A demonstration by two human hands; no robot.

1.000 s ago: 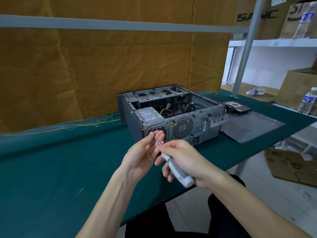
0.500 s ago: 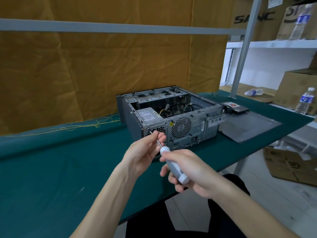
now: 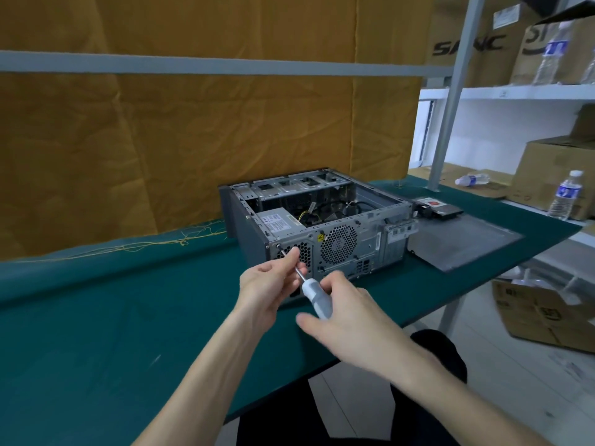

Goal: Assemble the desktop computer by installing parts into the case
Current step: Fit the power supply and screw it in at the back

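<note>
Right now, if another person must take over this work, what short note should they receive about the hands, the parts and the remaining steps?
Left hand: pinches the screwdriver shaft near the tip, steadying it.
Right hand: holds the white handle.
Tip sits at a screw at the upper left corner of the rear panel of the case, by the power supply.
Done: power supply is inside the case, which lies open on the table.
Left: finish this screw; side panel lies beside the case, not yet fitted.

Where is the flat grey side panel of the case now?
In the head view, the flat grey side panel lies on the green table, right of the open grey computer case.
</note>
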